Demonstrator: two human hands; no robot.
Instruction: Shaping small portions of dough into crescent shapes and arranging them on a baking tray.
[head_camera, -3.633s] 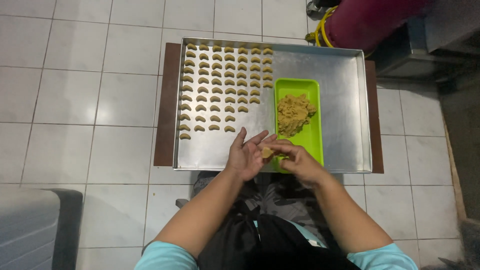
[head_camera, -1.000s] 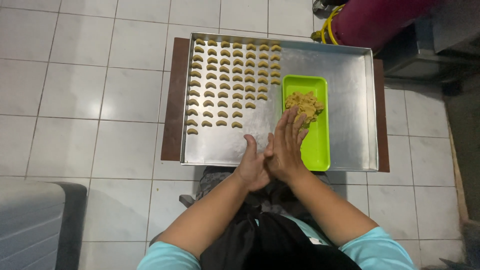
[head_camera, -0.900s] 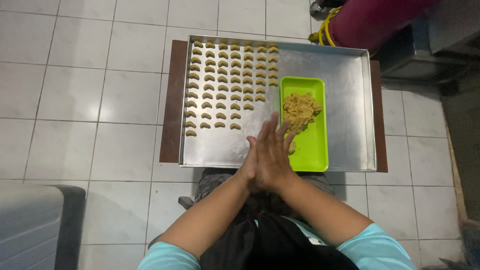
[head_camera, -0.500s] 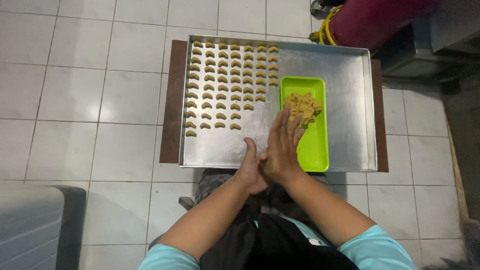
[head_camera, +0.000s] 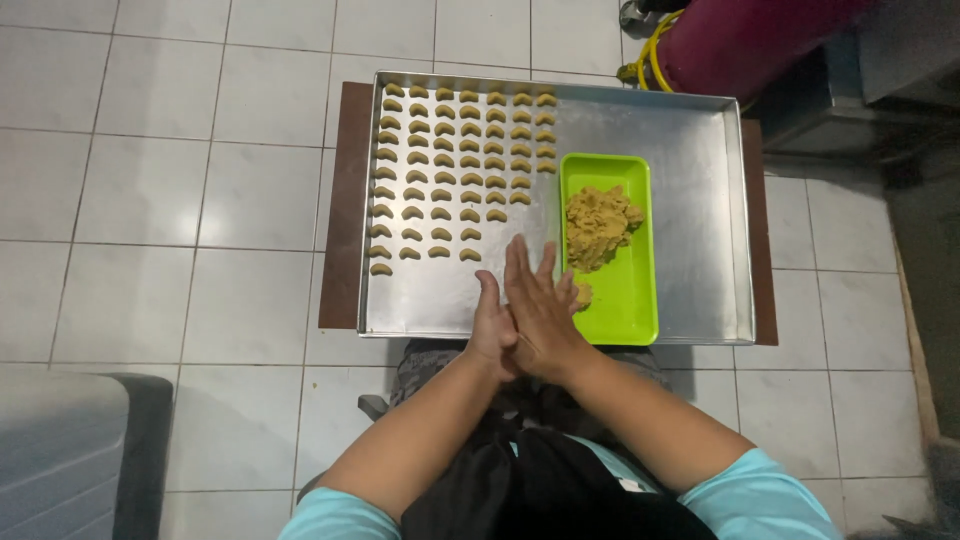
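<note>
1. Head view, nearest the wearer: two forearms in light blue sleeves reach forward over a dark apron toward the metal baking tray (head_camera: 690, 150), the landmark for everything here.
2. Over the tray's near edge, the right hand (head_camera: 545, 320) lies flat on top of the left hand (head_camera: 493, 330), palms pressed together and fingers (head_camera: 520, 270) stretched out straight. Neither hand is clenched. Whatever lies between the palms is hidden, probably a bit of dough, though I cannot tell.
3. Just right of the hands, inside the tray, sits a green rectangular dish (head_camera: 630, 300). A small dough scrap (head_camera: 582, 294) lies on it beside the right hand's fingertips.
4. Farther along the same dish, toward the tray's middle, rests the dough lump (head_camera: 598, 222), crumbly and tan.
5. Across the tray's left half, from mid-tray to the far rim, crescent-shaped dough pieces (head_camera: 455, 165) stand in neat rows, apart from the hands.
6. Under the tray, a brown board (head_camera: 340, 200) shows at both sides.
7. Beyond the tray's far right corner stand a red cylinder (head_camera: 740, 40) and a yellow hose (head_camera: 655, 60).
</note>
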